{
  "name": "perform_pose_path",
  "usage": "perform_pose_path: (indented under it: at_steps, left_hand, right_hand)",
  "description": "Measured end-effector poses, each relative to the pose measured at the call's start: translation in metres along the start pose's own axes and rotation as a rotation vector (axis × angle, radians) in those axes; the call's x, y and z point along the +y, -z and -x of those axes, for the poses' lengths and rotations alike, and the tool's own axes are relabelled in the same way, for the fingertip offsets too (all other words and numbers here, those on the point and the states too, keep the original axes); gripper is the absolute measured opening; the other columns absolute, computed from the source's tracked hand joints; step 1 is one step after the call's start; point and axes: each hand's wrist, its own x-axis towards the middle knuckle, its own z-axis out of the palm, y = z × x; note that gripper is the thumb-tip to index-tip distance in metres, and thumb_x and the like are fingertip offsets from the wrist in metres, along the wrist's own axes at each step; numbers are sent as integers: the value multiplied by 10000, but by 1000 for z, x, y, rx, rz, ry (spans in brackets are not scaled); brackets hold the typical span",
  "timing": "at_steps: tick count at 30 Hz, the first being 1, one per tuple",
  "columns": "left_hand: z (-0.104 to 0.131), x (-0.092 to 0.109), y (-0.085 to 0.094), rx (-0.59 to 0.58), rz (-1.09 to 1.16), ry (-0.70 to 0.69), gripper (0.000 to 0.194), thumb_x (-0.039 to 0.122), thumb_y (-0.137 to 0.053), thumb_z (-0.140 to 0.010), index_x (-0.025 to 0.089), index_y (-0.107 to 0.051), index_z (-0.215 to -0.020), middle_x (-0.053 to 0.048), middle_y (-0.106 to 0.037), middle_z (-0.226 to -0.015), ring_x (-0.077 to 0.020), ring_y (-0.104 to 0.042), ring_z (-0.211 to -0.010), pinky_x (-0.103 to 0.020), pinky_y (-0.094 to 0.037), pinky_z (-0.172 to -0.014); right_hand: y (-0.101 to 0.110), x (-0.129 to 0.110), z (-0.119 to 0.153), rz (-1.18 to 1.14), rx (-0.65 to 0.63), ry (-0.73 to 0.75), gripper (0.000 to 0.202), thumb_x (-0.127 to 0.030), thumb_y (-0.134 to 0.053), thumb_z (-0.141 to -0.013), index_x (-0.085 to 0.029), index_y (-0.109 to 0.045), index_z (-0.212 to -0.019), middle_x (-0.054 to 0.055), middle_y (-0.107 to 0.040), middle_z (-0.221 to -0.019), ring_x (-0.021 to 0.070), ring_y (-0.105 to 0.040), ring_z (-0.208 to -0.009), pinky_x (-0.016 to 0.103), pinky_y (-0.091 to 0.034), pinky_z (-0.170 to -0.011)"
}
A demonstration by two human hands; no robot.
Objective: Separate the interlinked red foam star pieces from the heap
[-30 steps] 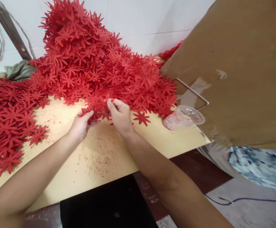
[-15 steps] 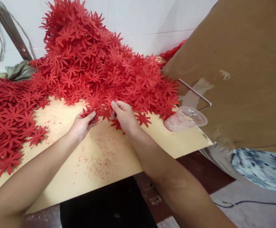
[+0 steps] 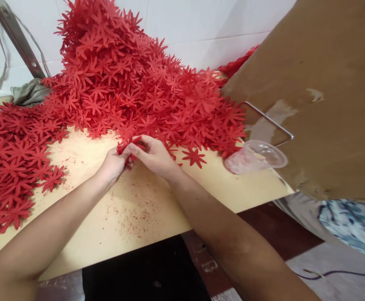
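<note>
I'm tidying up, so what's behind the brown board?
Beyond the brown board, at its left edge, red material and white wall show; whatever else lies behind is covered.

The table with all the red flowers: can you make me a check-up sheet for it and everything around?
Surface: pale table, sprinkled with red crumbs.
Job's things: big heap of red flowers; one loose flower near its front edge.
Clutter: clear cup right of the heap; gray cloth at left.
Hands: left hand and right hand meet, both holding red flower pieces.
Cables: dark cable on the floor.
Surroundings: white wall; brown board at right.
</note>
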Motion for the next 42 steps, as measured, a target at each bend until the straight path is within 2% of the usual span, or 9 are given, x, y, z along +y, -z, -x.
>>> perform_pose_path:
  at_steps: [3,7,12,19,24,26,31,38,42]
  left_hand:
    - [-1,-1,1,-9,-14,-1,217,262,-606,-822,159,-546,-640,45,-465,-433,-68,-446,-377,-210,-289,-396]
    - [-1,-2,5,-65,-22,-43,212,295,-675,-762,155,-554,-659,24,-531,-495,-78,-492,-427,-215,-335,-410]
    - [-1,-2,10,-185,-26,-73,241,271,-771,-637,147,-614,-772,20,-595,-613,-73,-529,-534,-199,-415,-466]
    - [2,0,7,-139,-28,-51,230,344,-712,-697,140,-616,-737,1,-608,-625,-83,-527,-531,-210,-429,-452]
    - [0,-2,8,-74,1,-60,233,349,-703,-716,142,-605,-673,6,-585,-567,-86,-520,-517,-215,-436,-455]
    - [-1,-3,9,-65,8,-47,221,333,-715,-705,139,-613,-678,-4,-607,-582,-91,-535,-529,-219,-446,-464]
    - [0,-1,9,-57,33,-39,212,316,-732,-691,135,-622,-682,-13,-631,-603,-95,-560,-549,-221,-465,-482]
    - [1,0,9,-63,36,-38,244,331,-750,-676,132,-611,-708,-3,-626,-594,-93,-560,-541,-232,-482,-500]
    - [1,0,9,-53,47,-49,257,319,-767,-652,127,-617,-734,6,-630,-591,-93,-573,-547,-238,-493,-528]
  right_hand:
    - [-7,-2,1,-175,-96,-103,405,-530,-709,-657,-205,-532,-821,-42,-599,-659,90,-554,-514,273,-512,-517]
    - [-1,-1,-2,-284,-101,-119,374,-482,-720,-658,-213,-561,-865,-59,-604,-644,83,-545,-506,259,-498,-504]
    - [8,2,-7,-206,87,-71,231,-392,-698,-684,-191,-611,-756,-40,-611,-647,78,-547,-578,249,-483,-600]
    - [4,-1,-1,161,249,64,129,-298,-561,-801,-180,-594,-762,-9,-611,-671,107,-541,-608,286,-449,-633]
    - [17,2,-6,81,380,-7,111,-280,-556,-793,-205,-523,-718,-45,-500,-565,95,-477,-524,270,-414,-548]
    - [23,4,-7,-42,347,-67,121,-276,-604,-746,-214,-500,-736,-46,-518,-590,96,-491,-528,266,-429,-534]
    - [26,5,-4,-139,204,-92,244,-361,-698,-659,-211,-522,-738,-41,-561,-611,92,-505,-533,260,-440,-525]
    - [27,1,-2,-24,280,-81,481,-604,-619,-715,-196,-437,-537,-56,-414,-470,57,-338,-451,233,-285,-456]
    - [26,-1,-2,-26,296,-104,564,-719,-566,-672,-202,-398,-521,-61,-366,-460,57,-292,-440,240,-247,-447]
